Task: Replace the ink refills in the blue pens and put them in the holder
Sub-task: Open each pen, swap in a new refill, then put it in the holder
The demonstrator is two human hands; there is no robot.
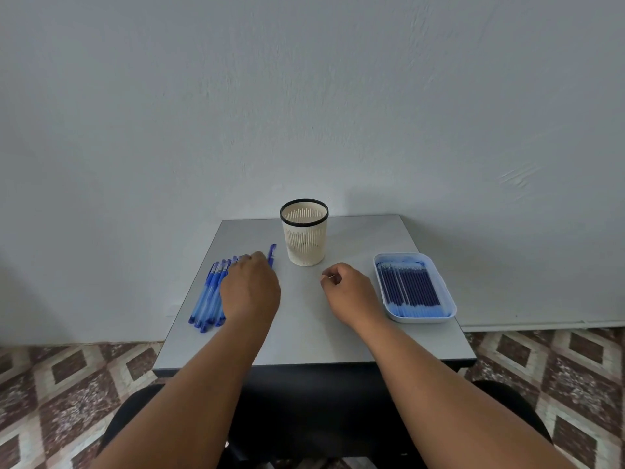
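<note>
The left hand lies over the row of blue pens at the left side of the table, fingers curled down onto the far end of the row; whether it already grips 1 pen cannot be told, since the hand hides the contact. 1 pen shows beyond the fingers, tilted toward the holder. The right hand rests on the table between pens and tray, fingers loosely curled, holding nothing visible. The refills lie packed side by side in the tray at the right. The holder stands upright at the back, apparently empty.

Risks, as judged:
- The pens touch each other; lifting 1 is likely to drag or roll its neighbours toward the left edge
- The holder is light and slotted; a knock from the tilted pen could tip it
- Small parts from an opened pen could roll off the smooth table
- Used and fresh refills could get mixed if a spent 1 goes back into the tray
</note>
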